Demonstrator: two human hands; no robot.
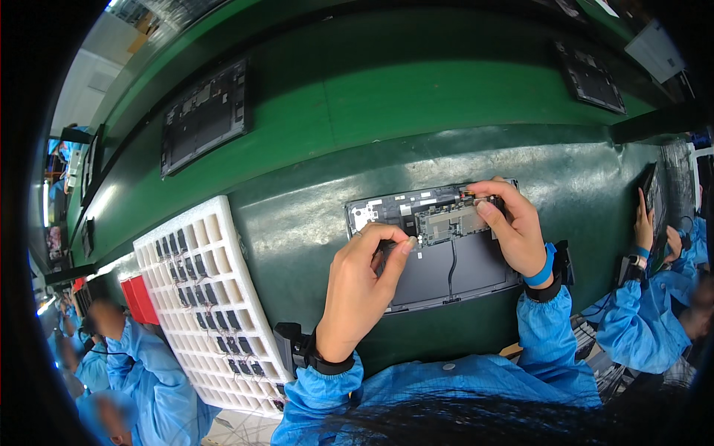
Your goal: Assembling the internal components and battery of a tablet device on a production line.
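Note:
An open laptop base (476,271) lies in front of me on the dark green bench mat, its inside facing up. Across its upper part sits a grey-green circuit board (442,225), and a black cable (453,271) runs from it to the near edge. My left hand (368,275) is at the board's left end, thumb and forefinger pinched together; what is between them is too small to name. My right hand (513,230) grips the board's right end near the far edge, thumb on top and fingers behind; small coloured wires (466,195) show beside the fingertips.
On the left stands a white foam tray (245,297) with several small black wired parts (201,293). A red bin (139,299) is beyond it. Further laptop bases (204,119) (590,78) lie on the green conveyor. Co-workers in blue (639,320) sit on both sides.

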